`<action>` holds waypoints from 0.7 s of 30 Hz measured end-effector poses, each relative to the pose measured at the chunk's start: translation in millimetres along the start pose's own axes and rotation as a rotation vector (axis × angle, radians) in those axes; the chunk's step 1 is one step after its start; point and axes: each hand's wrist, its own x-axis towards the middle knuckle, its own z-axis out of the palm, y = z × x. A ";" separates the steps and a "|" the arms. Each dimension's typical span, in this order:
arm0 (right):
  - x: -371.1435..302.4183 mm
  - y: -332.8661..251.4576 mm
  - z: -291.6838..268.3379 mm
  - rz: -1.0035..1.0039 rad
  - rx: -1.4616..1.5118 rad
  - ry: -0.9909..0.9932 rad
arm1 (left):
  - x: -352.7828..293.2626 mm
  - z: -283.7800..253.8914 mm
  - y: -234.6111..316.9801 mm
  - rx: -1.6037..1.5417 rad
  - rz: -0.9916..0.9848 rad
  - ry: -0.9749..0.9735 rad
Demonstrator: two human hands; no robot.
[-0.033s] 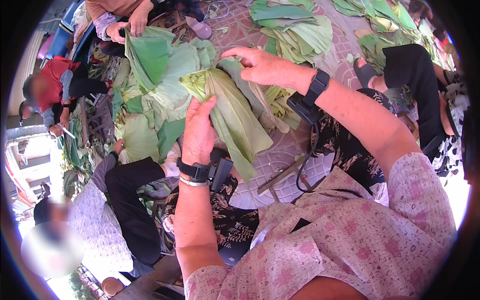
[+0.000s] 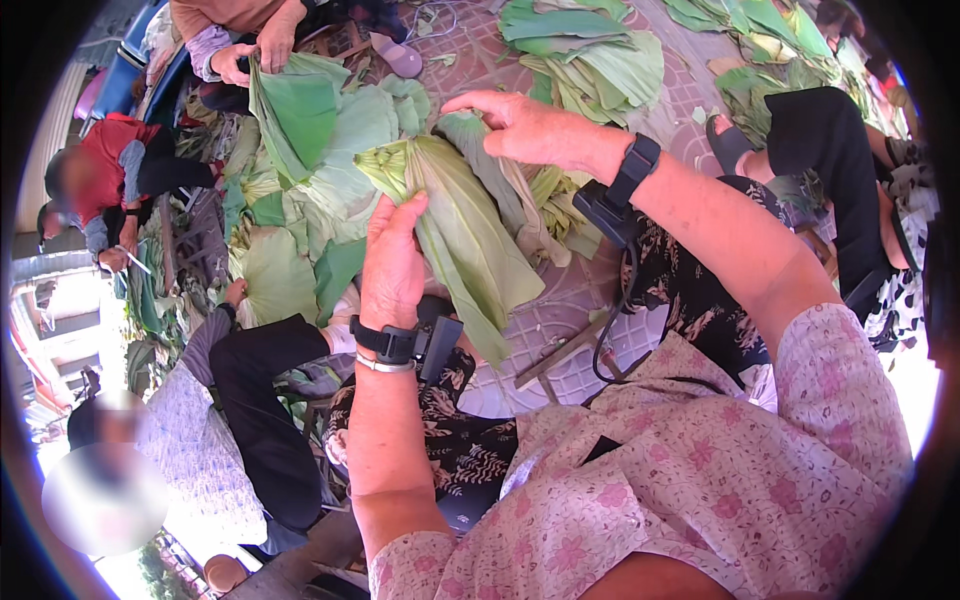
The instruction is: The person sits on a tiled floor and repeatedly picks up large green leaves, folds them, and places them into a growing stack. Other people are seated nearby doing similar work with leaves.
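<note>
My left hand [image 2: 395,255] is closed around a folded bundle of pale green lotus leaves [image 2: 465,235], thumb on top near the gathered, pleated end. The bundle's broad end hangs down toward my knees. At its far right side my right hand [image 2: 520,125] curls its fingers over the upper edge of a duller grey-green lotus leaf [image 2: 500,170], which droops alongside the bundle. The right fingertips are partly hidden behind that leaf. Both wrists wear black strapped devices.
Across from me, another person's hands [image 2: 255,55] hold a bright green leaf [image 2: 300,115] over a broad leaf heap [image 2: 350,160]. Further leaf piles [image 2: 605,75] lie on the paved floor [image 2: 465,50]. A seated person's black-clad leg [image 2: 265,400] is close on my left, another's [image 2: 820,150] on my right.
My left hand and the gathered end of the bundle have shifted very slightly left. My right hand stays nearly where it was, on the grey-green leaf.
</note>
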 end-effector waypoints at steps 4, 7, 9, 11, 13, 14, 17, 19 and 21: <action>7.5 -5.6 -24.9 0.171 0.297 -0.064 | 3.9 -20.0 22.3 -0.018 0.052 0.087; 14.4 0.3 -48.1 0.181 0.483 -0.039 | 5.3 -34.1 47.3 -0.008 0.138 0.142; 12.0 -2.6 -56.6 0.222 0.586 0.015 | -1.3 -35.7 63.8 -0.095 0.070 0.166; 12.5 -0.9 -65.3 0.275 0.639 0.069 | -4.3 -48.5 72.6 -0.122 0.013 0.210; 15.9 10.3 -75.3 0.283 0.764 0.141 | 2.2 -57.6 77.7 -0.100 0.012 0.258; 16.8 16.0 -79.6 0.285 0.826 0.177 | 8.2 -65.0 74.0 -0.065 0.041 0.294; 22.1 12.7 -70.0 0.333 0.902 0.370 | 26.1 -132.2 40.9 0.368 0.305 0.320; 25.8 26.1 -79.4 0.282 0.877 0.356 | 30.2 -124.3 35.3 0.470 0.294 0.315; 26.4 38.4 -83.8 0.260 0.869 0.361 | 15.5 -55.1 46.8 0.290 0.043 0.355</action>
